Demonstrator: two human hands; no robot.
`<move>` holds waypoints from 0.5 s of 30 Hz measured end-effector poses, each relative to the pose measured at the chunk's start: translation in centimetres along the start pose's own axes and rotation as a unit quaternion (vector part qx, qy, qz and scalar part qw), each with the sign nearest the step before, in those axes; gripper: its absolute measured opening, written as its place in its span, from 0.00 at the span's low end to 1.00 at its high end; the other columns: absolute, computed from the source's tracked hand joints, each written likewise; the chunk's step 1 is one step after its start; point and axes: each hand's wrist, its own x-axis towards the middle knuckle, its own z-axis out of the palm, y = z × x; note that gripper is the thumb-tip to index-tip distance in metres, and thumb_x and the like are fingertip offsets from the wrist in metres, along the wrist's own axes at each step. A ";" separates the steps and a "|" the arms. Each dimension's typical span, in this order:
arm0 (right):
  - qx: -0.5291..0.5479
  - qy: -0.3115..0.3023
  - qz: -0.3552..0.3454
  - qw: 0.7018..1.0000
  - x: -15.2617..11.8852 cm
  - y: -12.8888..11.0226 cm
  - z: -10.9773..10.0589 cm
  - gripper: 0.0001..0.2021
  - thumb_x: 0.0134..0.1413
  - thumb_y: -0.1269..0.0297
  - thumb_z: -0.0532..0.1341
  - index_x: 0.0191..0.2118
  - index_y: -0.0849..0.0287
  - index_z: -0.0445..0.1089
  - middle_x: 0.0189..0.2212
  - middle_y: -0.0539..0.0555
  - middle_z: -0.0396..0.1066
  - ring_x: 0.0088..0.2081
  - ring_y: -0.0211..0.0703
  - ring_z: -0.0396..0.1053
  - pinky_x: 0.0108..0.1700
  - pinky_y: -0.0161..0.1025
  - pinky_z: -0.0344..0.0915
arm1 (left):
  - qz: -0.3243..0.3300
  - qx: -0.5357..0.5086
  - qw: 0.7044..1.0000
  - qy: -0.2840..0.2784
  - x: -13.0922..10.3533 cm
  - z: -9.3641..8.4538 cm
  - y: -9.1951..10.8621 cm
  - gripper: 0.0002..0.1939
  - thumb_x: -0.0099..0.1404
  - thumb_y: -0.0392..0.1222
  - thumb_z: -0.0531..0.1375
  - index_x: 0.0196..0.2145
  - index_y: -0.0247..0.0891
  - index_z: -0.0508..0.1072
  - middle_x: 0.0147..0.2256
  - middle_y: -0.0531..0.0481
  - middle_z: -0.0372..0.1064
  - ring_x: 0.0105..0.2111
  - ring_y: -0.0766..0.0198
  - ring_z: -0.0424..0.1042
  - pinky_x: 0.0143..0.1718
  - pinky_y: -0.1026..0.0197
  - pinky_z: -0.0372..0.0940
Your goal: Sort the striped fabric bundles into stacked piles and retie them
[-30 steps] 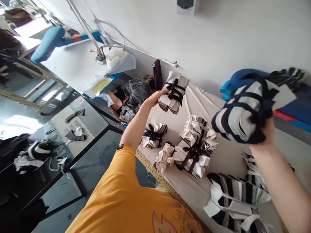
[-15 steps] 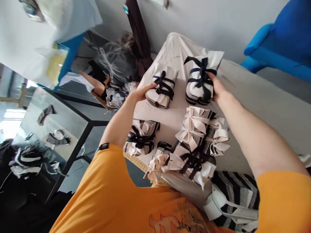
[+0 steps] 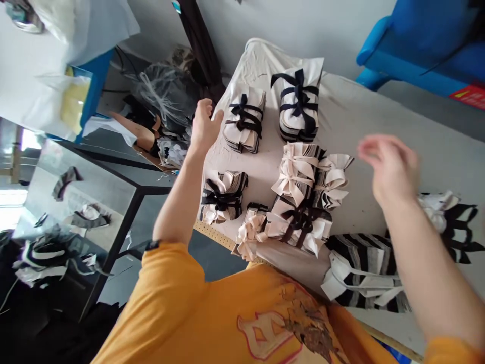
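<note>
the left hand [image 3: 203,129], thumb wide of curled fingers, hovered beside a bundle [image 3: 244,132]; the right hand [image 3: 394,172], fingers loosely bent, hovered over the bench [image 3: 352,121].

On the grey table with a black frame [image 3: 109,177], a curved grey fabric scrap [image 3: 65,183] is laid toward the far left corner, a grey-and-white fabric piece [image 3: 90,218] nearer the middle, and a black-and-white cloth heap [image 3: 43,258] by the left edge. At the blue-edged corner of the white-covered table [image 3: 22,60], a yellow sheet [image 3: 74,103] is partly covered by translucent plastic [image 3: 49,101].
</note>
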 end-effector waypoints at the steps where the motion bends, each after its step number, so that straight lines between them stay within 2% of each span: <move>1: 0.020 0.011 0.023 0.999 -3.7 -0.3 -2.5 0.08 0.63 0.63 0.63 0.40 0.59 0.79 0.39 0.56 0.77 0.42 0.44 0.76 0.54 0.52 0.71 | 0.046 -0.004 0.999 0.015 -3.2 -1.5 0.2 0.23 0.69 0.57 0.62 0.59 0.54 0.67 0.60 0.52 0.71 0.64 0.53 0.66 0.67 0.51 0.59; 2: 0.029 0.032 0.068 0.997 -7.2 -0.1 -4.7 0.06 0.60 0.63 0.64 0.38 0.55 0.80 0.38 0.57 0.76 0.40 0.47 0.76 0.54 0.55 0.71 | 0.067 -0.019 0.998 0.009 -6.9 -2.8 0.2 0.18 0.71 0.57 0.58 0.57 0.55 0.69 0.56 0.53 0.74 0.60 0.54 0.70 0.65 0.52 0.62; 3: 0.035 0.027 0.148 0.988 -10.5 0.5 -6.5 0.06 0.57 0.61 0.65 0.36 0.51 0.80 0.37 0.57 0.75 0.40 0.49 0.75 0.54 0.56 0.71 | 0.063 -0.023 0.998 -0.021 -11.0 -3.8 -0.1 0.16 0.73 0.56 0.55 0.53 0.53 0.71 0.53 0.52 0.76 0.57 0.54 0.73 0.63 0.51 0.65; 4: 0.040 0.051 0.222 0.973 -13.6 1.5 -7.8 0.07 0.55 0.57 0.64 0.32 0.48 0.79 0.34 0.57 0.74 0.37 0.50 0.74 0.52 0.58 0.72 | 0.041 -0.017 0.996 -0.076 -15.2 -4.3 -0.7 0.14 0.73 0.55 0.54 0.50 0.51 0.73 0.50 0.51 0.77 0.54 0.54 0.75 0.60 0.51 0.68; 6: 0.046 0.090 0.302 0.948 -19.0 3.7 -9.1 0.06 0.49 0.54 0.64 0.29 0.45 0.78 0.31 0.56 0.72 0.35 0.50 0.73 0.50 0.57 0.72 | -0.025 0.001 0.977 -0.210 -22.8 -3.9 -2.8 0.15 0.72 0.55 0.54 0.49 0.49 0.74 0.50 0.50 0.78 0.52 0.54 0.76 0.56 0.54 0.70; 8: 0.052 0.095 0.316 0.943 -23.4 5.4 -9.3 0.08 0.43 0.53 0.67 0.29 0.48 0.77 0.30 0.55 0.73 0.34 0.51 0.73 0.46 0.58 0.73 | -0.079 0.049 0.948 -0.304 -28.2 -2.2 -5.6 0.20 0.71 0.57 0.54 0.55 0.49 0.71 0.55 0.48 0.76 0.56 0.53 0.75 0.55 0.56 0.70; 9: 0.046 0.091 0.313 0.944 -25.3 6.0 -9.4 0.10 0.42 0.51 0.67 0.30 0.50 0.77 0.29 0.55 0.73 0.33 0.51 0.73 0.45 0.57 0.73 | -0.097 0.084 0.941 -0.313 -29.9 -1.2 -7.0 0.24 0.71 0.58 0.54 0.59 0.47 0.68 0.58 0.46 0.74 0.59 0.51 0.73 0.56 0.56 0.70; 11: -0.014 0.103 0.280 0.954 -28.1 6.7 -10.2 0.15 0.44 0.48 0.66 0.34 0.54 0.76 0.29 0.56 0.74 0.33 0.51 0.73 0.45 0.55 0.73 | -0.128 0.141 0.925 -0.327 -31.5 1.0 -9.2 0.30 0.71 0.59 0.53 0.64 0.42 0.62 0.62 0.40 0.70 0.61 0.47 0.71 0.56 0.55 0.69; 13: -0.145 0.133 0.210 0.958 -30.0 7.0 -12.1 0.20 0.51 0.46 0.62 0.41 0.56 0.76 0.35 0.59 0.76 0.39 0.54 0.74 0.50 0.55 0.71 | -0.134 0.168 0.919 -0.331 -31.3 2.8 -10.4 0.34 0.70 0.59 0.54 0.65 0.36 0.59 0.63 0.32 0.68 0.62 0.43 0.70 0.55 0.52 0.69; 15: -0.308 0.163 0.117 0.930 -31.2 7.5 -14.2 0.28 0.53 0.44 0.60 0.51 0.60 0.74 0.46 0.66 0.75 0.51 0.61 0.71 0.58 0.58 0.66 | -0.120 0.173 0.917 -0.338 -30.4 3.9 -10.8 0.36 0.67 0.60 0.57 0.65 0.33 0.59 0.61 0.27 0.69 0.61 0.39 0.71 0.54 0.49 0.69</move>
